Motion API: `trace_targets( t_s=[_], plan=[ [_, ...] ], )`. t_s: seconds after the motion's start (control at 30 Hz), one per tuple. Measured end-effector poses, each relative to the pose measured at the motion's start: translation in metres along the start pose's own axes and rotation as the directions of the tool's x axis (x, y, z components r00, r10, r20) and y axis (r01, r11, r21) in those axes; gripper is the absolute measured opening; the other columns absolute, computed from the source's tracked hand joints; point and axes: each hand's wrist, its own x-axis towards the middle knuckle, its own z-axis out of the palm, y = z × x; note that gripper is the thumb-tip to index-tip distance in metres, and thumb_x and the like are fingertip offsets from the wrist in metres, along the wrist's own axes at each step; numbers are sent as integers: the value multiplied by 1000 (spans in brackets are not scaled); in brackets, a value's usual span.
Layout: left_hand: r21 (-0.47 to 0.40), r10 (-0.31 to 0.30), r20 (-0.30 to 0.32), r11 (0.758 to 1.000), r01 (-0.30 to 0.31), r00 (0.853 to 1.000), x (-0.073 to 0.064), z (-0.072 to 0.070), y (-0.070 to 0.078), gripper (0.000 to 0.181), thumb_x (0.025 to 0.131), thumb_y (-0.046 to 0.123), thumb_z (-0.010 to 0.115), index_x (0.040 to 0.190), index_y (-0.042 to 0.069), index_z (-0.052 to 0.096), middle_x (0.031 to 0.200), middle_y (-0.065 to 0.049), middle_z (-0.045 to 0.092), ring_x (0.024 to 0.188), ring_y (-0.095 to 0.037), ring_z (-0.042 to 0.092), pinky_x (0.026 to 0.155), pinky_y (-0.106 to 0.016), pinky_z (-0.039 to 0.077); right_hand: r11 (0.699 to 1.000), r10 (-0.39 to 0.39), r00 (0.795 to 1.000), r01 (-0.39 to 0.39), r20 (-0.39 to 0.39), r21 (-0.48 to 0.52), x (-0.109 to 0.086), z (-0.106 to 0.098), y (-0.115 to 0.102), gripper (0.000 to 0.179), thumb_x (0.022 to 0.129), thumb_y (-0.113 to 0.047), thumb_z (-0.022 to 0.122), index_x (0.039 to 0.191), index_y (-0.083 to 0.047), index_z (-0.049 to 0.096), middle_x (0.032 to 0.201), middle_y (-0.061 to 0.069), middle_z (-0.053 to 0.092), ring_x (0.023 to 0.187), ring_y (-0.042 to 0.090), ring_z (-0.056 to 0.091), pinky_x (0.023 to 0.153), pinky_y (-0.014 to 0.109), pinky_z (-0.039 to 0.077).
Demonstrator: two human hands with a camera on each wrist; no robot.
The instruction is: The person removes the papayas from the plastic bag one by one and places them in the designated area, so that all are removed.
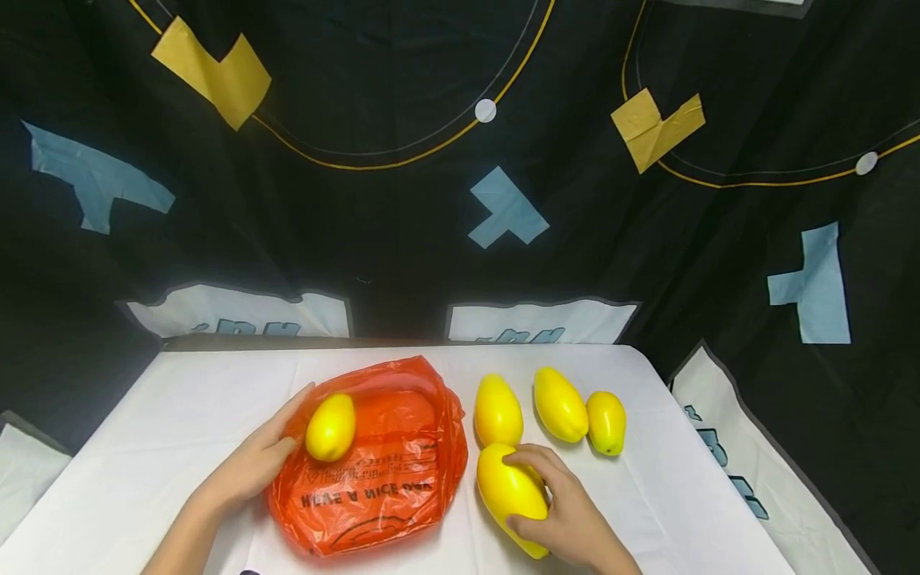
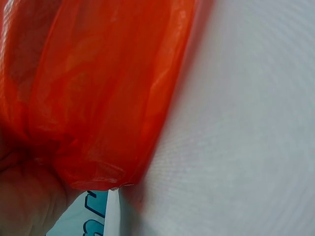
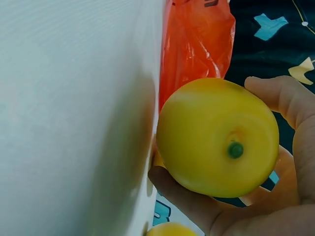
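A red plastic bag (image 1: 374,487) with printed lettering lies on the white table. My left hand (image 1: 251,463) pinches its left edge, thumb toward a small yellow mango (image 1: 331,427) that rests at the bag; whether the thumb touches this fruit, I cannot tell. Red film (image 2: 108,93) covers the fingers in the left wrist view. On the right, my right hand (image 1: 564,507) grips a large yellow mango (image 1: 506,491) between thumb and fingers, close to the table. The right wrist view shows this mango's end with a green stem stub (image 3: 235,150).
Behind the held fruit lies another yellow mango (image 1: 498,411). Farther right are a long mango (image 1: 561,406) and a smaller one (image 1: 607,423), side by side. The white table (image 1: 668,511) ends at a dark patterned cloth (image 1: 402,231) at the back.
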Motion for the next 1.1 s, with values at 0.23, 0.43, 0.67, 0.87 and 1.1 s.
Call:
trace_targets(
  t_s=[0.23, 0.43, 0.67, 0.87, 1.1],
  plan=[
    [16, -13, 3, 1000, 13, 1000, 2, 0, -2, 74, 94, -4, 39, 158, 23, 13, 161, -15, 12, 144, -46, 10, 109, -70, 10, 1000, 24, 999, -24, 49, 13, -1, 2, 5, 66, 70, -28, 83, 127, -40, 54, 140, -13, 43, 127, 20, 43, 106, 54, 38],
    [25, -7, -3, 1000, 7, 1000, 1, -1, -2, 77, 93, -5, 40, 158, 27, 13, 161, -15, 12, 143, -47, 10, 109, -70, 10, 999, 40, 996, -42, 74, 21, 0, -1, 7, 68, 70, -30, 84, 129, -41, 53, 140, -14, 42, 126, 21, 42, 105, 56, 39],
    [11, -23, 3, 1000, 23, 1000, 0, 2, -2, 76, 94, -5, 40, 158, 25, 13, 161, -14, 12, 144, -45, 10, 109, -70, 10, 999, 42, 996, -43, 83, 15, -1, -1, 7, 66, 70, -35, 84, 128, -40, 53, 145, -7, 40, 130, 27, 41, 103, 62, 37],
    [15, -31, -1, 999, 31, 1000, 0, 3, -3, 75, 94, -4, 40, 158, 25, 13, 161, -14, 13, 144, -45, 10, 109, -70, 11, 999, 51, 995, -52, 81, 3, -1, -2, 5, 65, 71, -38, 83, 128, -41, 53, 147, -7, 38, 132, 29, 40, 102, 65, 36],
    [9, -20, 1, 1000, 20, 1000, 0, 2, -1, 74, 94, -4, 40, 158, 24, 13, 161, -14, 13, 144, -45, 10, 109, -70, 11, 998, 55, 996, -55, 75, 5, -1, -4, 2, 66, 71, -39, 83, 131, -40, 53, 146, -4, 38, 128, 31, 43, 99, 62, 42]
  ],
)
